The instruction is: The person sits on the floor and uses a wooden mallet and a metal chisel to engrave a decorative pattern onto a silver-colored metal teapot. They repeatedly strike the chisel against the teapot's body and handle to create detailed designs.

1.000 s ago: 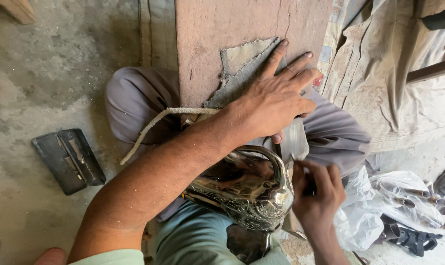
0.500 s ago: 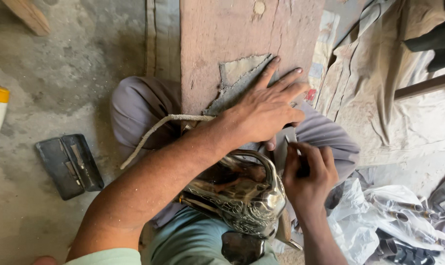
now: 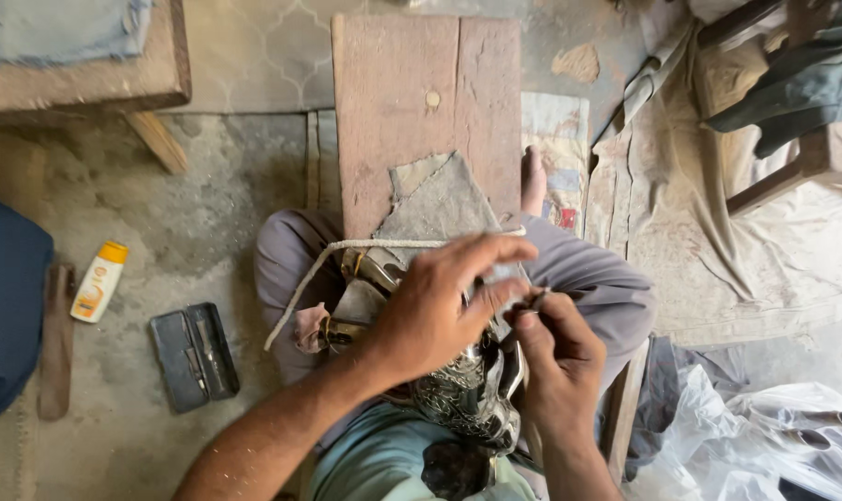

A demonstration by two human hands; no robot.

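My left hand (image 3: 435, 311) lies curled over the near end of a grey leather piece (image 3: 439, 204), fingers (image 3: 495, 250) drawn together and thumb closing on a small pale scrap of it. My right hand (image 3: 551, 362) meets it from the near side, fingertips pinched tight at the same spot; whether they hold a small tool or only the material, I cannot tell. Both hands work directly above a dark patterned shoe (image 3: 462, 399) resting in my lap, between my knees.

The grey leather piece lies flat on a reddish wooden board (image 3: 411, 102), its long axis running away from me, its narrow tip pointing to the far end. The board's long axis runs the same way. A pale cord (image 3: 347, 250) crosses its near end and trails to my left.

Progress, as I judge it: the piece is already cut to a rough outline but lies loose and unattached to the shoe; trimming and fixing appear to remain.

On the floor to my left lie a dark flat case (image 3: 193, 357) and, farther out, a white bottle with an orange cap (image 3: 99, 281).
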